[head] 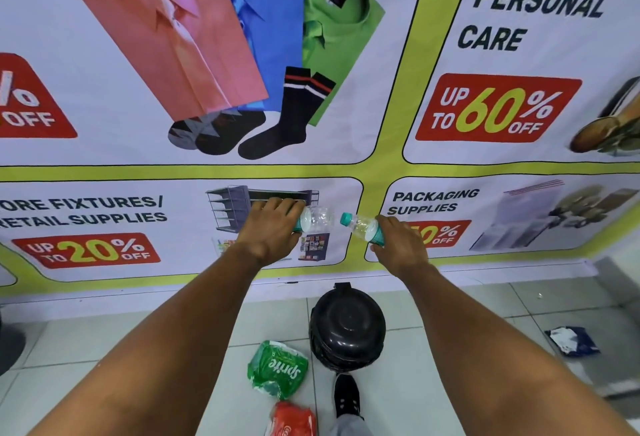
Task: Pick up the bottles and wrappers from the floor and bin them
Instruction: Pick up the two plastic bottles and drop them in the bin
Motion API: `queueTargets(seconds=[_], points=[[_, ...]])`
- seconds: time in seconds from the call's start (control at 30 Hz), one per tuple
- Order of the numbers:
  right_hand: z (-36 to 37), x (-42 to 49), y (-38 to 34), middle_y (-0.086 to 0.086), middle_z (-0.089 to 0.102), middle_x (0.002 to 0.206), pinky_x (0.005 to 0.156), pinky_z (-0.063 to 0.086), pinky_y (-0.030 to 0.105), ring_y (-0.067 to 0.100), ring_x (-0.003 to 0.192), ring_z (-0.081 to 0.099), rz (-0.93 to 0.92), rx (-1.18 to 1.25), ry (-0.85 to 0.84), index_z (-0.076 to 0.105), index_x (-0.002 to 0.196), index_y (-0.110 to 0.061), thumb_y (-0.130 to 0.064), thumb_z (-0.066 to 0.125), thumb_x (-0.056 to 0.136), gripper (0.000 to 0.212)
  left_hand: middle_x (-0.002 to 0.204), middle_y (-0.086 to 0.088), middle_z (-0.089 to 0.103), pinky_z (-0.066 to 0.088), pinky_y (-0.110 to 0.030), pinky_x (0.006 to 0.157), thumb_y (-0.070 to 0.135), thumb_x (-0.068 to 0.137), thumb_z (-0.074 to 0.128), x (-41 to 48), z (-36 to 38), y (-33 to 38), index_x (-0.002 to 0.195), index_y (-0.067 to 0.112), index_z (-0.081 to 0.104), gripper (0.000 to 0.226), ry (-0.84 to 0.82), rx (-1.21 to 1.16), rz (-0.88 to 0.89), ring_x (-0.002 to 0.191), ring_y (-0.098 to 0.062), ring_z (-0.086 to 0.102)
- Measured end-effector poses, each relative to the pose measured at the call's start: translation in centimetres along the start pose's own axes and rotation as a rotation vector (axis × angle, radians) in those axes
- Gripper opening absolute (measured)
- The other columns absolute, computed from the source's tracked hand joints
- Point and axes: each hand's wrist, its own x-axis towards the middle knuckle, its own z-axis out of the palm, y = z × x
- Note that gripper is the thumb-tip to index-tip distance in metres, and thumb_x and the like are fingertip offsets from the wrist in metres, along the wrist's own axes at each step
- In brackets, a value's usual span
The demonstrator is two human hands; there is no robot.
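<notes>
My left hand (268, 229) grips a crumpled clear bottle (317, 218) with a teal label, held out in front of the wall banner. My right hand (398, 241) holds a second clear bottle (360, 224) with a teal cap that points toward the first. Both bottles hover high above the black pedal bin (347, 326), whose domed lid is closed. On the floor lie a green Sprite wrapper (277, 368) left of the bin, a red wrapper (294, 420) below it, and a blue-and-white wrapper (573, 340) at the right.
A large printed sale banner (381, 172) covers the wall right behind the bin. My black shoe (346, 397) rests at the bin's front, on its pedal side. The floor is light tile (433, 349). A dark object (8, 345) sits at the far left edge.
</notes>
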Motion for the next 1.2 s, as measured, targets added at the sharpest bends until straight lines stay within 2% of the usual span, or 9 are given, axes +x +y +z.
queueTargets(seconds=[0.27, 0.53, 0.67, 0.8, 1.0, 1.13, 1.2], points=[[2.7, 0.8, 1.6, 0.005, 0.064, 0.111, 0.083, 0.049, 0.042, 0.029, 0.099, 0.059, 0.002, 0.075, -0.014, 0.049, 0.122, -0.019, -0.032, 0.079, 0.074, 0.058, 0.134, -0.005, 0.055, 0.042, -0.046, 0.096, 0.045, 0.088, 0.058, 0.7, 3.3, 0.2, 0.139, 0.019, 0.038, 0.061, -0.043, -0.043, -0.028, 0.116, -0.029, 0.050], [7.5, -2.7, 4.4, 0.004, 0.058, 0.127, 0.096, 0.046, 0.043, 0.028, 0.113, 0.054, 0.123, 0.210, -0.158, 0.042, 0.135, -0.019, -0.030, 0.074, 0.080, 0.064, 0.134, -0.005, 0.054, 0.043, -0.046, 0.092, 0.044, 0.088, 0.054, -1.4, 9.0, 2.0, 0.142, 0.020, 0.037, 0.062, -0.145, -0.145, -0.068, 0.115, -0.031, 0.049], [12.7, -5.9, 6.6, 0.005, 0.056, 0.129, 0.098, 0.045, 0.041, 0.027, 0.115, 0.053, 0.212, 0.352, -0.255, 0.045, 0.134, -0.017, -0.026, 0.073, 0.079, 0.062, 0.131, -0.005, 0.057, 0.044, -0.044, 0.089, 0.044, 0.085, 0.056, -3.2, 14.1, 4.3, 0.140, 0.019, 0.040, 0.062, -0.195, -0.265, -0.161, 0.113, -0.030, 0.051], [18.0, -7.7, 7.9, 0.002, 0.056, 0.124, 0.096, 0.045, 0.036, 0.024, 0.112, 0.054, 0.283, 0.460, -0.305, 0.046, 0.132, -0.019, -0.022, 0.073, 0.078, 0.061, 0.120, -0.007, 0.063, 0.048, -0.043, 0.081, 0.047, 0.082, 0.057, -4.8, 20.5, 7.3, 0.135, 0.017, 0.044, 0.063, -0.251, -0.403, -0.232, 0.101, -0.031, 0.057], [26.8, -6.2, 9.8, -0.005, 0.061, 0.109, 0.087, 0.050, 0.037, 0.020, 0.101, 0.058, 0.305, 0.512, -0.341, 0.049, 0.117, -0.031, -0.029, 0.075, 0.075, 0.049, 0.124, -0.007, 0.059, 0.044, -0.042, 0.088, 0.049, 0.085, 0.057, -3.7, 29.9, 11.2, 0.139, 0.018, 0.039, 0.065, -0.288, -0.572, -0.341, 0.109, -0.031, 0.052], [31.4, -4.2, 10.9, -0.002, 0.065, 0.116, 0.091, 0.049, 0.037, 0.023, 0.107, 0.059, 0.266, 0.422, -0.306, 0.049, 0.124, -0.028, -0.037, 0.081, 0.069, 0.064, 0.125, -0.007, 0.058, 0.044, -0.042, 0.089, 0.049, 0.085, 0.058, -3.3, 35.0, 12.7, 0.137, 0.019, 0.039, 0.063, -0.284, -0.642, -0.398, 0.107, -0.030, 0.051], [33.5, -3.5, 11.3, 0.002, 0.055, 0.136, 0.105, 0.041, 0.042, 0.024, 0.125, 0.050, 0.267, 0.413, -0.297, 0.040, 0.137, -0.025, -0.040, 0.085, 0.064, 0.087, 0.122, -0.007, 0.060, 0.047, -0.044, 0.087, 0.049, 0.083, 0.059, -3.4, 37.6, 13.1, 0.135, 0.021, 0.041, 0.062, -0.300, -0.673, -0.432, 0.105, -0.030, 0.053]])
